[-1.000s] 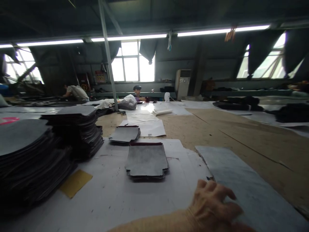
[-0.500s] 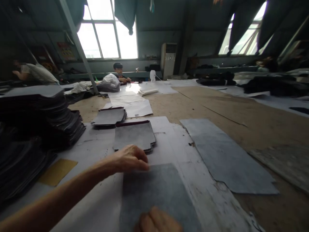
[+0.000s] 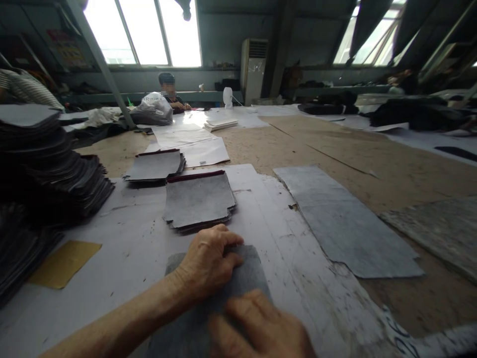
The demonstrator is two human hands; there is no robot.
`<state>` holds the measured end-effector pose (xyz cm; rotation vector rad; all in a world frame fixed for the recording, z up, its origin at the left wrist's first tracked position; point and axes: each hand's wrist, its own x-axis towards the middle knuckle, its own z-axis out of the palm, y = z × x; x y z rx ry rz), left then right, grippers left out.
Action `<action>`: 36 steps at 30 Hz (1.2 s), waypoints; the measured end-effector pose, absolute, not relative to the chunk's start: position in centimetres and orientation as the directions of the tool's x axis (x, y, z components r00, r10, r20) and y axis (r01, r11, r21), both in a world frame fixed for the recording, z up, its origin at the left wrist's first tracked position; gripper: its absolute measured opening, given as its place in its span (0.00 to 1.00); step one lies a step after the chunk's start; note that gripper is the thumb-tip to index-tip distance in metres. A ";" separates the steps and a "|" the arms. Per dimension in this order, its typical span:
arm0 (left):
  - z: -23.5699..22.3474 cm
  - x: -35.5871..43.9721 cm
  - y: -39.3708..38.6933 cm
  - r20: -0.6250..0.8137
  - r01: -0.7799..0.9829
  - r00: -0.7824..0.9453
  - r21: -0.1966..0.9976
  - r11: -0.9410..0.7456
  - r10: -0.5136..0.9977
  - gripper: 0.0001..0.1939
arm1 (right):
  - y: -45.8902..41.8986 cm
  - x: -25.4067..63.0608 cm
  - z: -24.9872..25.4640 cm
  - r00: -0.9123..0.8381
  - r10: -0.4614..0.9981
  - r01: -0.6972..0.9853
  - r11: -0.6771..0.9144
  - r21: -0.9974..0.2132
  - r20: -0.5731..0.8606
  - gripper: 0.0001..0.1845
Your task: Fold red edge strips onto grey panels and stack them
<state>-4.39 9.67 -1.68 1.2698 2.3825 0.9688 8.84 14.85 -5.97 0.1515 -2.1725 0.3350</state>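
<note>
A dark grey felt-like sheet (image 3: pixel 175 318) lies on the white-covered table just in front of me. My left hand (image 3: pixel 212 256) rests across its far part, thumb and forefinger apart, fingertips pressing near the far edge. Closer to me, my right hand (image 3: pixel 261 325) is over the near right part of the same sheet. Motion smears its bent fingers, and whether they pinch anything does not show. Beyond my left hand sits a small stack of grey pieces (image 3: pixel 201 199) with a dark red far edge and notched corners. A similar stack (image 3: pixel 154 166) lies behind it.
Tall piles of dark sheets (image 3: pixel 70 174) stand on the left, near a yellow-brown card (image 3: pixel 65 263). To the right lies a large grey sheet (image 3: pixel 346 223). A person (image 3: pixel 171 94) sits across the table beside a plastic bag (image 3: pixel 152 109). A slanting pole (image 3: pixel 100 59) rises at the left.
My right hand has moved up and forward over the sheet. My left hand now lies farther onto the sheet, its fingers more stretched. The camera view has shifted slightly down and right.
</note>
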 end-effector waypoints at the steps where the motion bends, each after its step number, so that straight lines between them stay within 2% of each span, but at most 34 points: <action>1: -1.9 -4.3 9.6 0.100 0.643 -0.577 0.668 0.375 0.810 0.13 | 16.7 9.2 -5.4 -0.620 0.014 -0.227 0.954 -0.197 0.784 0.12; 2: -2.1 -4.3 9.5 0.132 0.660 -0.571 0.661 0.357 0.810 0.13 | 18.4 9.6 -4.8 -0.689 0.009 -0.206 0.956 -0.208 0.725 0.14; 4: -2.3 -4.2 9.3 0.196 0.707 -0.542 0.631 0.318 0.817 0.12 | 21.3 10.1 -3.8 -0.784 -0.013 -0.141 0.977 -0.158 0.621 0.17; 7: -2.5 -4.1 9.2 0.287 0.781 -0.491 0.563 0.270 0.822 0.12 | 23.2 10.2 -3.1 -0.831 -0.064 -0.123 0.990 -0.070 0.553 0.19; 10: -2.9 -4.2 9.0 0.369 0.840 -0.412 0.507 0.192 0.833 0.11 | 23.2 9.9 -3.2 -0.841 -0.092 -0.151 0.986 -0.069 0.534 0.19; 15: -3.1 -4.5 8.7 0.451 0.919 -0.214 0.393 0.022 0.867 0.16 | 22.9 9.9 -3.2 -0.858 -0.095 -0.156 0.984 -0.081 0.505 0.21; 18: -3.1 -4.7 8.5 0.437 0.948 -0.137 0.319 -0.011 0.889 0.17 | 23.1 9.9 -3.3 -0.856 -0.090 -0.155 0.984 -0.087 0.509 0.20; 24: -3.0 -4.7 8.6 0.415 0.966 -0.076 0.254 -0.036 0.907 0.17 | 23.2 9.8 -3.6 -0.844 -0.087 -0.157 0.984 -0.089 0.530 0.19; 26: -3.0 -4.6 8.7 0.426 0.971 -0.064 0.233 -0.041 0.903 0.17 | 23.4 9.7 -3.5 -0.843 -0.060 -0.156 0.978 -0.137 0.535 0.18; 30: -2.9 -4.4 8.9 0.432 0.979 -0.051 0.200 -0.040 0.900 0.17 | 24.3 9.7 -3.2 -0.855 0.131 -0.100 0.908 -0.407 0.502 0.13; 32: -2.8 -4.3 8.8 0.427 0.981 -0.049 0.191 -0.037 0.903 0.16 | 24.4 9.7 -3.2 -0.849 0.168 -0.091 0.888 -0.451 0.502 0.14; 36: -2.6 -4.2 8.8 0.414 0.982 -0.054 0.189 -0.028 0.908 0.14 | 23.6 9.5 -3.4 -0.825 0.003 -0.178 0.948 -0.265 0.565 0.19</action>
